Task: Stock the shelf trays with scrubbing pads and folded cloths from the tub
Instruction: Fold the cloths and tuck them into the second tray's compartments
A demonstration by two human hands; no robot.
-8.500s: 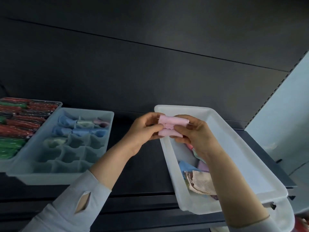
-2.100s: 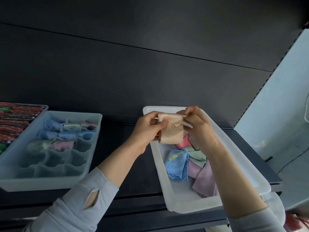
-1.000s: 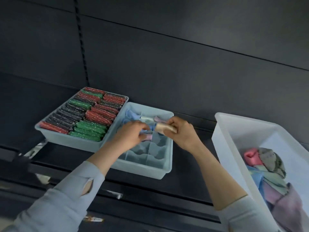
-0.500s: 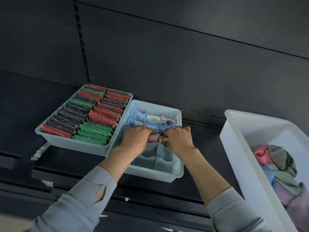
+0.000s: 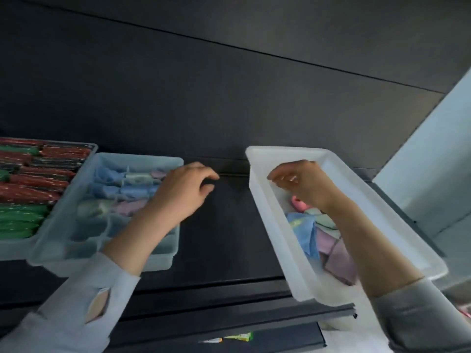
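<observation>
White translucent plastic forms the tub (image 5: 257, 159), a long rectangular bin with rounded corners that sits on the right side of a dark matte shelf (image 5: 224, 225). Inside it lies a loose heap of cloths (image 5: 318, 235): a blue one with a mesh-like texture, a pale green one, lilac ones and a small pink piece near the far end; an exact count cannot be made because an arm covers part of the heap. The right hand (image 5: 303, 184) hovers over the far end of the tub, fingers loosely curled and pointing left, holding nothing. The left hand (image 5: 183, 192) hangs above the bare shelf between the tub and the trays, fingers relaxed and slightly bent, also empty. Two trays stand side by side on the left, touching. The divided tray (image 5: 51, 240) is pale blue translucent plastic, split by wavy partitions into small cells; its far cells hold soft folded cloths (image 5: 122, 189) in blue, white, mint and pink-lilac, while the near cells look empty, though motion blur smears the detail. The far-left tray (image 5: 88, 149), cut off by the picture edge, is packed with rows of glittery scrubbing pads (image 5: 28, 187) in red, green and dark grey, standing on edge. Both forearms wear light grey sleeves (image 5: 76, 309).
</observation>
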